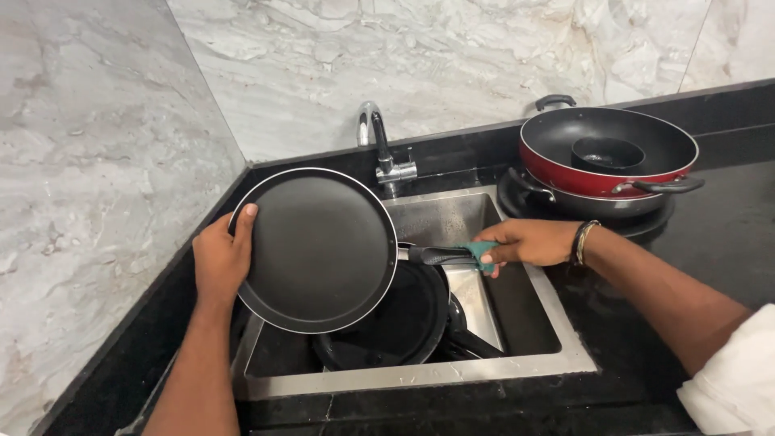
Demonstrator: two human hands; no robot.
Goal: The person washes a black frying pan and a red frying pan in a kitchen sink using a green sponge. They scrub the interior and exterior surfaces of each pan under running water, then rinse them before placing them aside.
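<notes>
A flat, round black griddle pan (319,246) with a thin pale rim and a matte non-stick face is held tilted, almost on edge, above a rectangular brushed stainless steel sink (420,375). The left hand (219,258) cups the pan's far-left rim, thumb hooked over the edge onto the dark face, fingers closed around the back. The right hand (525,242) reaches across the sink from the right, its fingers wrapped shut on the pan's slim black handle (440,256) together with a small teal scrub pad (482,252) pinched against it; a dark and gold bangle (583,242) circles that wrist and a white sleeve (731,379) shows at the elbow.

Inside the sink, under the held pan, lie more black round pans (404,323), glossy and stacked loosely, their handles pointing toward the sink's near right corner. Behind the sink stands a curved chrome tap (379,145). Right of the sink, on the polished black stone surface (710,242), a deep red-walled wok (609,153) with a black interior and side handles sits on top of another dark pan, a small black bowl (607,153) inside it. Pale veined marble tiles (97,178) back the sink and run along its left.
</notes>
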